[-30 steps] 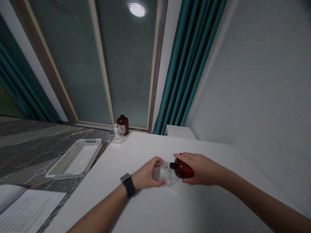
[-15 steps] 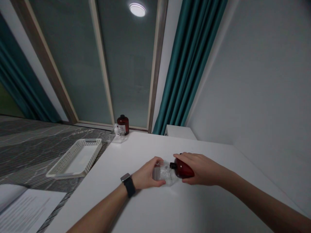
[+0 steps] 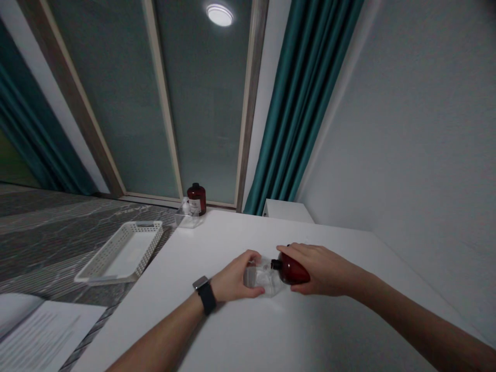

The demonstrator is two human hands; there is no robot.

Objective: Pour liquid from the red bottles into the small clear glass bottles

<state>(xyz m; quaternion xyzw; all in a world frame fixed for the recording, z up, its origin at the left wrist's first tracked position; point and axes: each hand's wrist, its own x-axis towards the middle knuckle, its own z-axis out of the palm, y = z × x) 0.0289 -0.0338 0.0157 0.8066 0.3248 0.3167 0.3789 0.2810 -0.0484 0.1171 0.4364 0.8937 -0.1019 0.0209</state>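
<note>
The left hand (image 3: pixel 235 280) grips a clear container (image 3: pixel 267 283) on the white table (image 3: pixel 248 336), its thumb on the near side and its fingers on the far side. A wristwatch (image 3: pixel 205 295) with a dark strap sits on that wrist.

The right hand (image 3: pixel 320 268) is closed around a red-brown bottle (image 3: pixel 293 271) from above and from the right. The bottle is tipped over, with its black neck (image 3: pixel 276 264) pointing left at the upper right part of the clear container. Whether neck and container touch cannot be determined, nor can the flow of any contents. Both items are near the middle of the table, between the two hands.

At the far left corner of the table, a second bottle (image 3: pixel 197 196), red-brown with a black top and pale label, stands upright. Just in front and to its left is a clear box (image 3: pixel 187 222), with a small white bottle (image 3: pixel 186 207) showing at it; the exact placement is too small to verify.

Left of the table, a white perforated basket (image 3: pixel 106 280) and an open booklet (image 3: pixel 46 336) with printed text lie over a dark grey patterned surface (image 3: pixel 50 227). A white cabinet (image 3: pixel 289 211) stands beyond the far edge, near a teal curtain (image 3: pixel 294 108).
</note>
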